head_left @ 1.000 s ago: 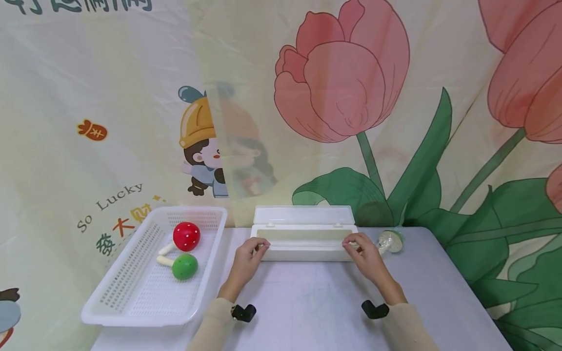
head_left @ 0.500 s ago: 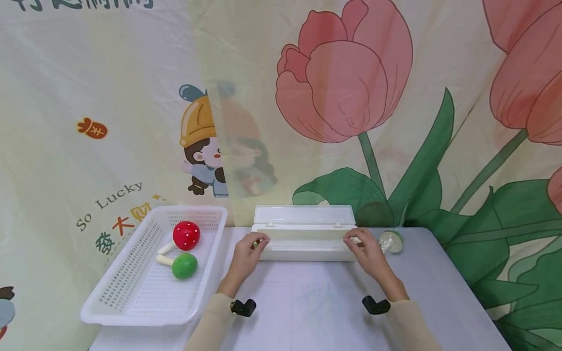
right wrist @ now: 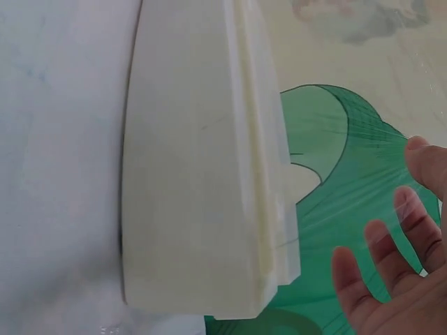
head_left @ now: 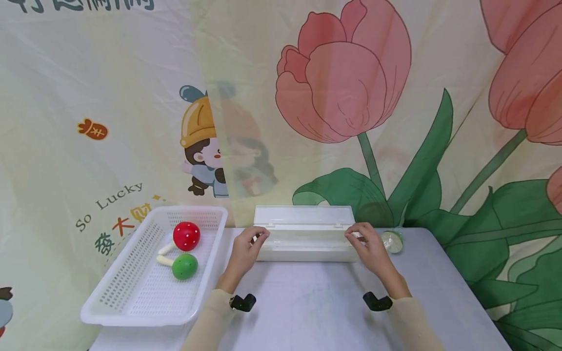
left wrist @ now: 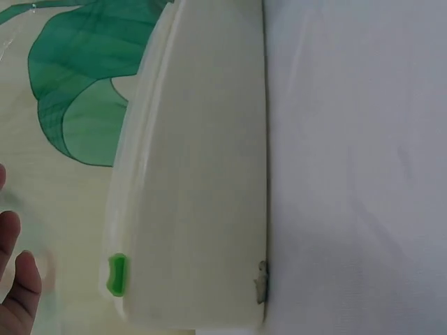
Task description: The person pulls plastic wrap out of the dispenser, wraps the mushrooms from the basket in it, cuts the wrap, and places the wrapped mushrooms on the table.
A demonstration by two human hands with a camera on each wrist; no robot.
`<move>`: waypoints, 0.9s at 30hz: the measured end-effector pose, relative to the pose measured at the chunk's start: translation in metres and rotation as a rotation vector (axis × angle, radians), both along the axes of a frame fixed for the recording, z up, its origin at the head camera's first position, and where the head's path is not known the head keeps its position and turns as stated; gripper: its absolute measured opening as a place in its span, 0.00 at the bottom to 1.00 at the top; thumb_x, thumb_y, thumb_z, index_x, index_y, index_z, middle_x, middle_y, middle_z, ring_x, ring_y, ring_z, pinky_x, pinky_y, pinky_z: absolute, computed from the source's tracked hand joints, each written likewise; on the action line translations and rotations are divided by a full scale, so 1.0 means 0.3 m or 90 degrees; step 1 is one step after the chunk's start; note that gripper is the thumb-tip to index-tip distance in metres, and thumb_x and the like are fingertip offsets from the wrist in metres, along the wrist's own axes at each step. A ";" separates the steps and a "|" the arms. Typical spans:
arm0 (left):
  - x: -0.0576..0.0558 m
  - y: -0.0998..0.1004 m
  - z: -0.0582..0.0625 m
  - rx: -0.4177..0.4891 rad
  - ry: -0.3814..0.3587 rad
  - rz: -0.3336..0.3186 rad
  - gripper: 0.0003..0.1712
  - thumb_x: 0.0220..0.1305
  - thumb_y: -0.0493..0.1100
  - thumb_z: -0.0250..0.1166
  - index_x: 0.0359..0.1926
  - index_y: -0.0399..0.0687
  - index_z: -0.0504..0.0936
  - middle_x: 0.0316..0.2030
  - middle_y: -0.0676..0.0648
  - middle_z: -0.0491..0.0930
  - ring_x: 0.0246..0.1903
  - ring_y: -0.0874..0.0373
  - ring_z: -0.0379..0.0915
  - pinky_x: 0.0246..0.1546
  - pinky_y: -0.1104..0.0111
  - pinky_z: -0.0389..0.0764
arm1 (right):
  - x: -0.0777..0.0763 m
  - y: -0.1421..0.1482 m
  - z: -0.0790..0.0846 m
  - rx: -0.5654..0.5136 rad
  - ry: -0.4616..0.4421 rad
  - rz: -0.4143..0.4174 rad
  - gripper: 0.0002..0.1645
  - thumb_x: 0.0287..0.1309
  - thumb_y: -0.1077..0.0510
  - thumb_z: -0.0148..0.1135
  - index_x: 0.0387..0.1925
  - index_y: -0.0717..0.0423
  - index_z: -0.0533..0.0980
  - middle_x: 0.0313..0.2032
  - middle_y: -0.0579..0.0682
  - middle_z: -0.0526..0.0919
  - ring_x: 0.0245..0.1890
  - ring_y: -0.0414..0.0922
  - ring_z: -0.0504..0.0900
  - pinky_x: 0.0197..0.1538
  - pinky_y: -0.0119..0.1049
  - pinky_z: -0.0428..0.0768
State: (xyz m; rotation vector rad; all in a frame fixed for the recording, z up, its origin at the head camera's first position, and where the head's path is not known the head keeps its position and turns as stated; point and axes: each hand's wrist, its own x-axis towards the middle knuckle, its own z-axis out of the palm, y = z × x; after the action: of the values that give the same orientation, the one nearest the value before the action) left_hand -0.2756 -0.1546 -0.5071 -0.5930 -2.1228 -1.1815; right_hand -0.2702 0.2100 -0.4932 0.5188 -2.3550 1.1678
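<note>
The left hand (head_left: 243,251) and right hand (head_left: 371,251) are well apart, at 9 and 3 o'clock of a white cling film dispenser (head_left: 307,254), each pinching clear film (right wrist: 380,136) between thumb and fingertips. Taking 12 o'clock as away from the person, the dispenser sits near the far edge of the white-covered worktop (head_left: 307,302), its lid (head_left: 304,214) raised at 12 o'clock. A green slider (left wrist: 117,274) shows at its left end. At 8 to 9 o'clock of the dispenser, a white perforated basket (head_left: 145,321) carries two toy mushrooms: a red one with white dots (head_left: 186,236), stem towards 8 o'clock, and at 6 o'clock of it a green one (head_left: 185,266), stem towards 10. Beyond the right hand, at 3 o'clock, lies a round green-edged object (head_left: 392,242) with a shiny clear surface; what it is I cannot tell
</note>
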 end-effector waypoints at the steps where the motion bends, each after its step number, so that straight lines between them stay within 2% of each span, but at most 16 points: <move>1: 0.002 -0.001 0.009 0.000 0.001 0.000 0.04 0.65 0.35 0.70 0.39 0.47 0.87 0.34 0.51 0.86 0.30 0.62 0.74 0.28 0.74 0.77 | 0.002 0.000 0.008 -0.004 0.007 0.004 0.03 0.69 0.63 0.63 0.41 0.58 0.82 0.45 0.53 0.80 0.49 0.40 0.75 0.46 0.31 0.81; 8: 0.015 -0.002 0.075 0.013 0.041 -0.007 0.04 0.65 0.35 0.71 0.39 0.46 0.87 0.35 0.48 0.87 0.29 0.61 0.75 0.30 0.73 0.77 | 0.018 -0.007 0.070 -0.044 0.057 0.035 0.04 0.66 0.68 0.64 0.41 0.64 0.82 0.46 0.56 0.81 0.49 0.32 0.73 0.48 0.19 0.76; 11: 0.025 -0.003 0.089 0.014 0.035 -0.011 0.03 0.65 0.36 0.71 0.40 0.46 0.87 0.34 0.47 0.86 0.30 0.61 0.75 0.30 0.73 0.77 | 0.042 -0.019 0.102 -0.046 0.059 0.026 0.04 0.63 0.73 0.64 0.40 0.68 0.82 0.46 0.60 0.80 0.48 0.37 0.75 0.47 0.16 0.75; 16: 0.042 -0.008 0.085 -0.004 0.014 -0.021 0.03 0.66 0.37 0.70 0.41 0.48 0.87 0.36 0.49 0.87 0.31 0.62 0.76 0.32 0.74 0.78 | 0.055 -0.010 0.095 -0.034 0.059 0.013 0.03 0.65 0.70 0.64 0.39 0.67 0.82 0.45 0.59 0.80 0.48 0.34 0.73 0.48 0.15 0.75; 18: 0.045 -0.009 0.084 -0.011 0.023 -0.023 0.04 0.66 0.36 0.70 0.40 0.48 0.87 0.37 0.49 0.87 0.32 0.61 0.77 0.32 0.74 0.78 | 0.045 0.002 0.074 -0.042 0.069 0.019 0.03 0.65 0.70 0.65 0.40 0.66 0.82 0.45 0.56 0.81 0.48 0.31 0.73 0.48 0.15 0.74; 22: 0.045 -0.005 0.095 -0.015 0.056 -0.018 0.06 0.63 0.34 0.72 0.40 0.47 0.87 0.36 0.49 0.88 0.33 0.59 0.78 0.32 0.73 0.79 | 0.042 0.006 0.077 -0.051 0.102 0.031 0.06 0.60 0.75 0.65 0.39 0.68 0.82 0.44 0.58 0.82 0.47 0.37 0.75 0.48 0.14 0.72; 27: 0.054 0.004 0.113 -0.016 0.070 -0.024 0.07 0.63 0.33 0.72 0.40 0.47 0.88 0.37 0.50 0.88 0.36 0.56 0.80 0.31 0.62 0.82 | 0.049 0.013 0.102 -0.060 0.119 0.042 0.09 0.60 0.77 0.64 0.39 0.64 0.82 0.44 0.58 0.81 0.47 0.33 0.74 0.48 0.15 0.72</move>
State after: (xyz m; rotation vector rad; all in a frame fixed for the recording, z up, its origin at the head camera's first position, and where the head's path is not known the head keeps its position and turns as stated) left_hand -0.2593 -0.1535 -0.4733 -0.6957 -2.0446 -1.1180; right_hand -0.2554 0.2140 -0.4626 0.6482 -2.1290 1.1980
